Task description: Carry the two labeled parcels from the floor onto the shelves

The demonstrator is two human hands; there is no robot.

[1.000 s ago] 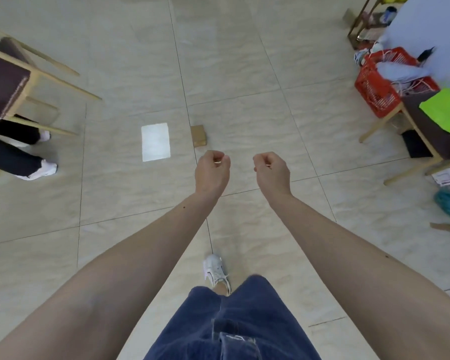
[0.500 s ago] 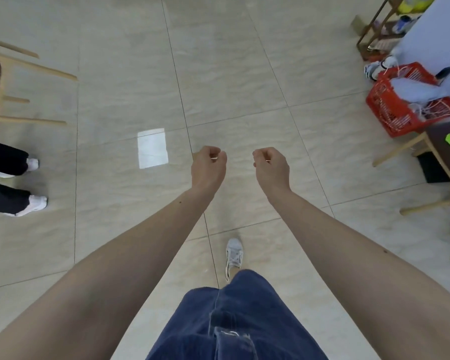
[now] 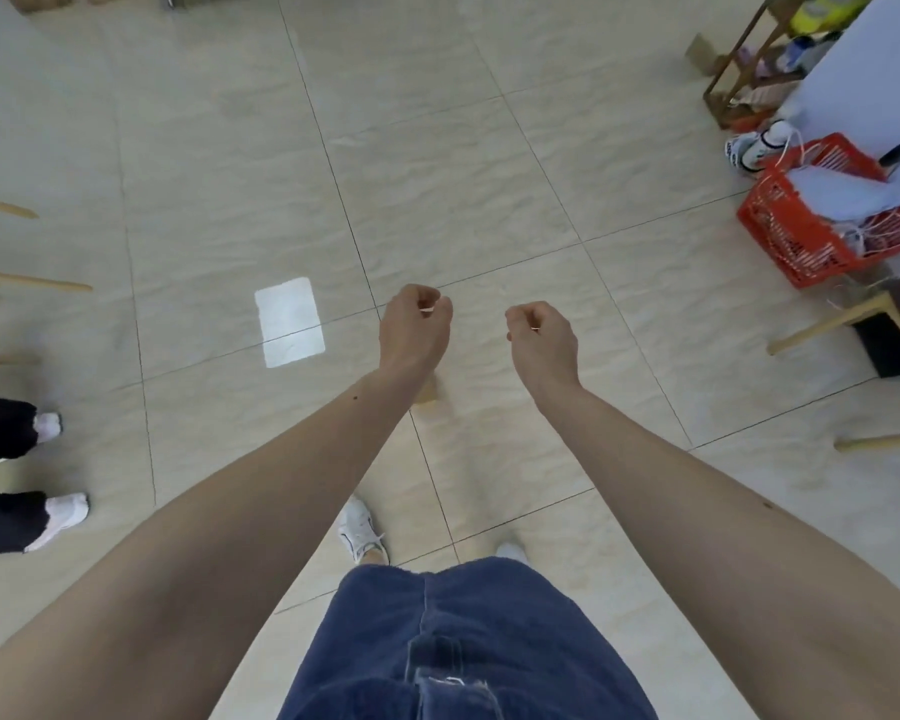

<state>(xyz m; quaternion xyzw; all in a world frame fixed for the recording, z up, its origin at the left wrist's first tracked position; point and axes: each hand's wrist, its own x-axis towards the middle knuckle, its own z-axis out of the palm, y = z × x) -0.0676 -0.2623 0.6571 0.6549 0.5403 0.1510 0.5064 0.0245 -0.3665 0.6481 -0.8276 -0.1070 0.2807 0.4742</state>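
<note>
A small brown cardboard parcel (image 3: 428,396) lies on the tiled floor, mostly hidden behind my left wrist; no label shows on it. My left hand (image 3: 415,324) is held out over it as a closed fist with nothing in it. A little apart to the right, my right hand (image 3: 542,337) is also a closed, empty fist. I see no second parcel. A wooden rack (image 3: 733,80) with shelves stands at the far right top.
A red plastic basket (image 3: 806,241) with cloth and cords sits at the right by wooden furniture legs (image 3: 827,322). Another person's legs and white shoes (image 3: 55,517) are at the left edge. A bright patch of light (image 3: 289,322) glares on the tiles.
I have walked forward: the brown parcel has come closer and slipped behind my left wrist. The basket and the other person's feet have shifted down the view. Both fists are unchanged.
</note>
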